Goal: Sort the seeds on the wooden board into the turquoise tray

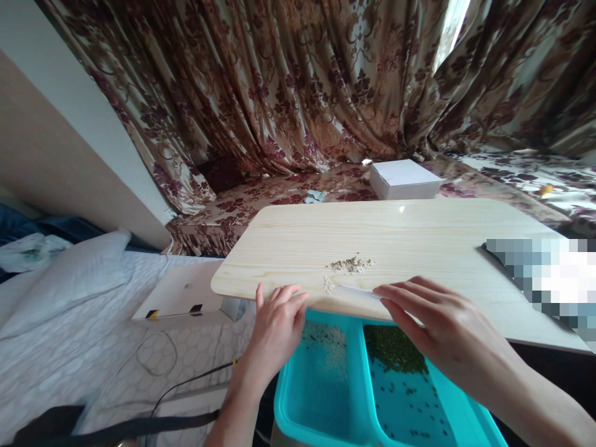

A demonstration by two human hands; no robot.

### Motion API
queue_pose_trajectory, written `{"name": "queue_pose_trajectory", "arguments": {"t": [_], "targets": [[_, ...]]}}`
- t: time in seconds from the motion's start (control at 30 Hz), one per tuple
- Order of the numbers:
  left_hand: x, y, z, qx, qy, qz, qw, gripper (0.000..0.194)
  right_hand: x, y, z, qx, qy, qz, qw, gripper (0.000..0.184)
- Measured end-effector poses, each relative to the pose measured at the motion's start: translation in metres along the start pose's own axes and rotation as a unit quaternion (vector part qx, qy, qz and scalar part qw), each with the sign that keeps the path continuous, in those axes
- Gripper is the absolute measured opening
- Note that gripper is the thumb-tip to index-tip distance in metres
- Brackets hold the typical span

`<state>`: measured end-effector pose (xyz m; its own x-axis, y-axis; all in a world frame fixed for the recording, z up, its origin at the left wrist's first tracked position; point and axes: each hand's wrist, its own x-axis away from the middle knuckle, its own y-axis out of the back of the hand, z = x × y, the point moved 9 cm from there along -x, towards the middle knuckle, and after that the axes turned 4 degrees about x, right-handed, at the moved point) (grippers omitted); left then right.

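My left hand (278, 320) rests its spread fingers on the front edge of the pale wooden table (298, 230). It holds nothing that I can see. Between the fingers and thumb of my right hand (433, 310) is a thin white strip (356, 292), flat against the tabletop. Its left end lies beside a small cluster of pale grains (328, 285). Just beyond is a mixed pile of pale and dark grains (352, 266). Below the table edge stands a turquoise divided tray (369, 385), with pale grains in its left compartment and green grains in its right one.
A white box (407, 174) and a light blue cloth (315, 196) lie on a floral-covered surface behind the table. A dark-edged item (507, 279), partly pixelated, is at the table's right. Left, a bed (186, 354) holds a white box (181, 288) and cables.
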<state>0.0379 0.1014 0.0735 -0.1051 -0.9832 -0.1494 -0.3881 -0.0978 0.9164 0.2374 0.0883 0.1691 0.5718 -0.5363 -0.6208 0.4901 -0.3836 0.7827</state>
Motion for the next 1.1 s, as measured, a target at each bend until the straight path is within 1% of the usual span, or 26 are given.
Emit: {"name": "queue_pose_trajectory", "arguments": {"t": [0.13,0.27,0.33,0.43,0.53,0.73,0.8,0.9,1.0,1.1], "targets": [[0.000,0.000,-0.001,0.001,-0.005,-0.009,1.000,0.030,-0.002,0.006,-0.014,0.027,-0.005,-0.020,0.999,0.027],[0.000,0.001,-0.003,-0.001,-0.007,-0.021,1.000,0.030,-0.002,0.015,-0.041,0.084,-0.026,-0.048,0.995,0.026],[0.000,0.000,-0.003,-0.005,-0.009,-0.025,1.000,0.030,-0.001,0.016,-0.053,0.098,-0.026,-0.046,0.994,0.026],[0.000,0.000,-0.004,-0.014,-0.013,-0.030,0.999,0.030,0.001,0.011,-0.063,0.088,-0.020,-0.022,0.996,0.025],[0.000,0.001,-0.005,-0.020,-0.017,-0.037,0.999,0.030,0.001,0.004,-0.067,0.074,-0.026,-0.005,0.997,0.025],[0.000,-0.001,-0.004,-0.016,-0.018,-0.035,0.999,0.031,-0.003,-0.007,-0.070,0.048,-0.036,0.008,0.998,0.028],[0.000,-0.003,-0.003,-0.017,-0.020,-0.032,0.999,0.031,-0.002,-0.006,-0.069,0.048,-0.027,0.020,0.998,0.027],[0.000,-0.005,-0.002,-0.021,-0.023,-0.035,0.999,0.031,0.001,0.002,-0.065,0.060,-0.014,0.027,0.998,0.027],[0.000,-0.006,-0.001,-0.023,-0.022,-0.039,0.999,0.030,0.002,0.009,-0.065,0.062,-0.026,0.019,0.998,0.027],[0.000,-0.006,-0.001,-0.025,-0.019,-0.044,0.999,0.031,0.002,0.007,-0.068,0.041,-0.042,0.016,0.998,0.027]]}}
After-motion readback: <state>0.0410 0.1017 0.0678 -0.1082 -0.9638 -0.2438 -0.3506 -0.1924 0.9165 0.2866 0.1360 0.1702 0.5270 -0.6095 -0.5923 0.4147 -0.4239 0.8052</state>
